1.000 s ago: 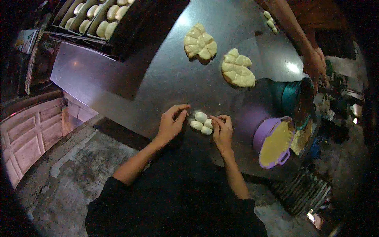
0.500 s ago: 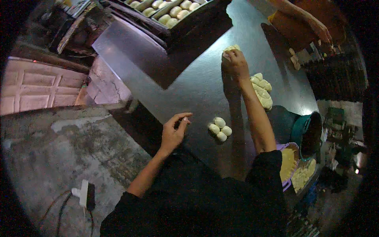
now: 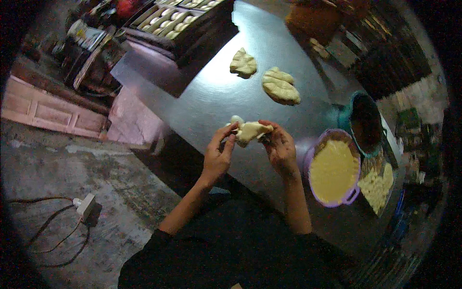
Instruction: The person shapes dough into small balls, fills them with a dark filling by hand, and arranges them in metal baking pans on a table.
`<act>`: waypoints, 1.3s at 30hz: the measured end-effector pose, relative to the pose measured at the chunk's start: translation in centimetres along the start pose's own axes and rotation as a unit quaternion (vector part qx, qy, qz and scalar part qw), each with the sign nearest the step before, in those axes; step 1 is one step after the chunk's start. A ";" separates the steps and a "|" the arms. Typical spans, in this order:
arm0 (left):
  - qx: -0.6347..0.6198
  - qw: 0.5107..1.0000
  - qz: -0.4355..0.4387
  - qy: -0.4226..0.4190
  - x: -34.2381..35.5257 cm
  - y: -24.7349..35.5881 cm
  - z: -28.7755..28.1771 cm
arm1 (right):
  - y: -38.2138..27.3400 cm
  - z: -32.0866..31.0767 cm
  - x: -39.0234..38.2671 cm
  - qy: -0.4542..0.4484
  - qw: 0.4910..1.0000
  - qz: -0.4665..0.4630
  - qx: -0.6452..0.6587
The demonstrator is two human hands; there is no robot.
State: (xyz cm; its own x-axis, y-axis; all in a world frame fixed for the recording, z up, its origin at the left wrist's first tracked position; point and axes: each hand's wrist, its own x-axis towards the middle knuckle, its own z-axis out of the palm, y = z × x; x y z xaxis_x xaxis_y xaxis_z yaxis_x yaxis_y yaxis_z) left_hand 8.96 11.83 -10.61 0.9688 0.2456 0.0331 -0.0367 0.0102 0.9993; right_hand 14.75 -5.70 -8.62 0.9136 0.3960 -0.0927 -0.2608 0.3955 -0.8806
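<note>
Between my two hands is a flattened piece of pale dough point(image 3: 252, 131), held just above the metal table. My right hand point(image 3: 281, 149) pinches its right end, fingers bent around the edge. My left hand point(image 3: 219, 154) has its thumb and fingertips closed on the dough's left end. Just behind this piece a smooth dough ball point(image 3: 236, 119) shows; other balls there are mostly hidden by the dough and my fingers. Farther off lie two larger dough lumps, a smaller one point(image 3: 243, 62) and, to its right, a larger creased one point(image 3: 280, 85).
A purple basin point(image 3: 351, 196) of yellow paste stands at my right, beside a teal bucket point(image 3: 357, 137) and pale crumbly pieces point(image 3: 376, 189). Dark trays point(image 3: 207, 36) of shaped dough sit at the table's far left. A white power socket point(image 3: 85, 206) with cords lies at left.
My right hand has come back from the far dough lump toward my left hand, bringing a piece of dough. My left fingers have closed on it. The view has shifted.
</note>
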 end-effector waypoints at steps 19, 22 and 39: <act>-0.228 0.725 0.527 -0.380 -3.4 4.4 15.7 | -3.5 -2.2 -16.7 0.077 0.928 -0.270 0.243; -0.380 0.822 0.305 -0.295 -5.2 3.1 16.3 | -4.7 0.1 -14.8 0.118 0.954 -0.250 0.114; -0.046 0.863 -0.204 -0.460 4.1 -2.7 11.6 | -3.3 -9.5 -11.9 0.321 0.673 0.201 -0.635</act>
State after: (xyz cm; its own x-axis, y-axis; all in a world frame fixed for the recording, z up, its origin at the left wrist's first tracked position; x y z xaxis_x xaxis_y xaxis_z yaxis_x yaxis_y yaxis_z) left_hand 15.89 1.53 -12.94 0.6891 -0.6694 -0.2776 0.3745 0.0010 0.9272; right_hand 7.73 -19.61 -9.01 0.9017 -0.3424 -0.2641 -0.4229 -0.8257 -0.3734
